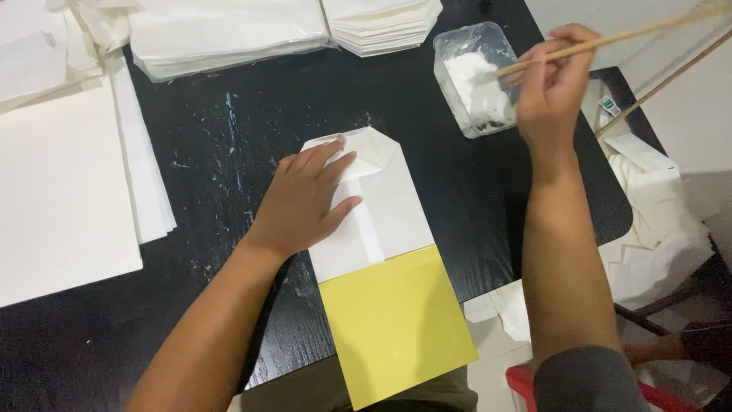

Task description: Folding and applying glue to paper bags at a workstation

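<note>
Head view: a folded white paper bag (pixel 381 206), its top folded into angled flaps, lies on the black table (pixel 229 137), overlapping a yellow sheet (pixel 396 324). Left hand (pixel 305 202) presses it, fingers spread flat. Right hand (pixel 553 88), above-right of the bag, pinches a wooden stick (pixel 610 38) dipped into the clear tub of white paste (pixel 473 76).

Two hands: left hand (pixel 309 200), right hand (pixel 550 85). One stick (pixel 610 38). One plastic tub (pixel 474 76) of white paste. One folded white paper (pixel 374 202). One yellow sheet (pixel 396 324). One black table (pixel 229 130).
</note>
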